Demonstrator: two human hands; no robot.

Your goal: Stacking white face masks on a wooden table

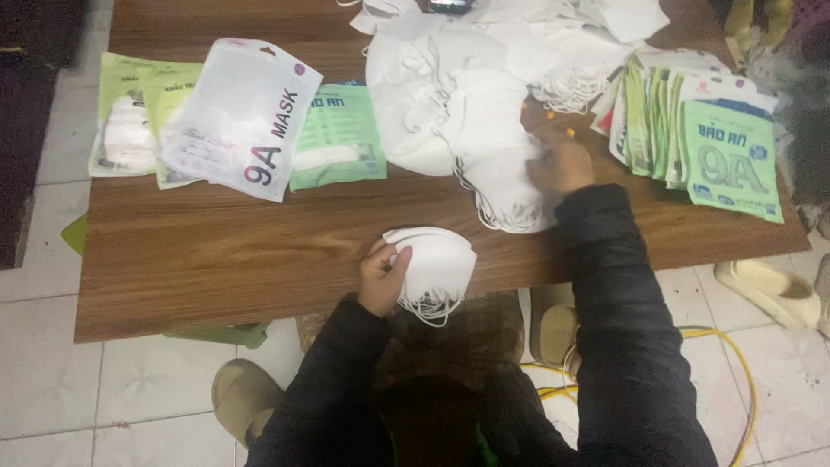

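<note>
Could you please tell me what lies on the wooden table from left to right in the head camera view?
Green mask packets → white mask pouch → green packet → heap of loose white masks → fanned stack of green pouches.

Person in dark clothing, seen from above

2 long black sleeves, padded and creased, cover both arms to the wrists; left hand (383,278) at 6 o'clock and right hand (562,164) at 2 o'clock are bare.

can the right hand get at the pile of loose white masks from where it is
Probably yes. The right hand already rests on the near edge of the pile of loose white masks, with nothing between them. The left hand holds a small stack of masks apart from it.
</note>
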